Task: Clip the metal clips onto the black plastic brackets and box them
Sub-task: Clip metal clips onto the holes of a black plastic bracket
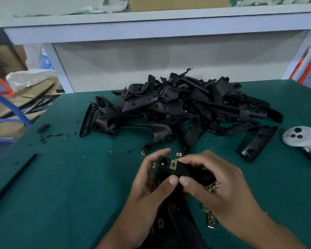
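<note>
Both hands share the grip on one black bracket [185, 170], held up just above the near-middle of the green worktop [65, 186]: the left hand [147, 187] curls round its left end from below, fingers behind and thumb pressed on the near edge, while the right hand [217, 184] closes over the right part, its thumb meeting the left thumb and its forefinger resting beside a brass-coloured metal clip [173, 164] that sits on the bracket's upper edge. Holding it this way looks meant to steady the plastic so the clip can be pushed fully home; whether it is already seated I cannot tell. A few spare clips [211, 186] seem tucked against the right palm, probably so the next one is ready without reaching. More loose clips [210, 221] lie on the worktop under the right wrist, another [178, 154] just beyond the fingertips, and one [143, 152] at the near foot of the heap. That heap of brackets [183, 106] is piled toward the far edge, right of centre, within easy reach, with a single stray bracket [257, 142] lying apart toward the right edge. A white handheld controller [300, 138] rests at the right edge, and a thin black rod [13, 184] lies slantwise near the left edge. No box shows on the worktop, so boxing appears not yet begun.
</note>
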### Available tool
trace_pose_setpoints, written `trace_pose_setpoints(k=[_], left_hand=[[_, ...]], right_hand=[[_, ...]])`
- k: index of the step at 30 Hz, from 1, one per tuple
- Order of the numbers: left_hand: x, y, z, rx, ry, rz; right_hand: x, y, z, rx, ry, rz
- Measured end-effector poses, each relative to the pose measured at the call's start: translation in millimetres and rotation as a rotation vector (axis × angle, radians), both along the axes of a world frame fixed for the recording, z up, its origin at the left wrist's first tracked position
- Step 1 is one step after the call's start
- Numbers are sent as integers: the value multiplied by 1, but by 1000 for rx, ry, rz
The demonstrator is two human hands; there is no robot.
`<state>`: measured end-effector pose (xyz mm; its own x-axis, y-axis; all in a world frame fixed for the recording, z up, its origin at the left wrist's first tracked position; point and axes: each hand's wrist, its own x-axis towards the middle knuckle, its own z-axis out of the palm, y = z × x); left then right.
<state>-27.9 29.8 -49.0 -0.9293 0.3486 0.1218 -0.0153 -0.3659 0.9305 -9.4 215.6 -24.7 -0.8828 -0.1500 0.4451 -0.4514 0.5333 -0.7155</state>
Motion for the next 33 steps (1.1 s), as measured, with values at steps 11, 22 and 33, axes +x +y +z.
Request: trace_pose_setpoints(k=[11, 22, 33], left_hand=[[-26, -21, 12, 369, -360, 273], [-15, -17, 7, 236, -266, 59], [-9, -6, 0, 104, -181, 0]], right_hand=[[-10, 22, -30, 407, -186, 37], [-8, 15, -33, 393, -147, 89], [-15, 16, -12, -793, -513, 77]])
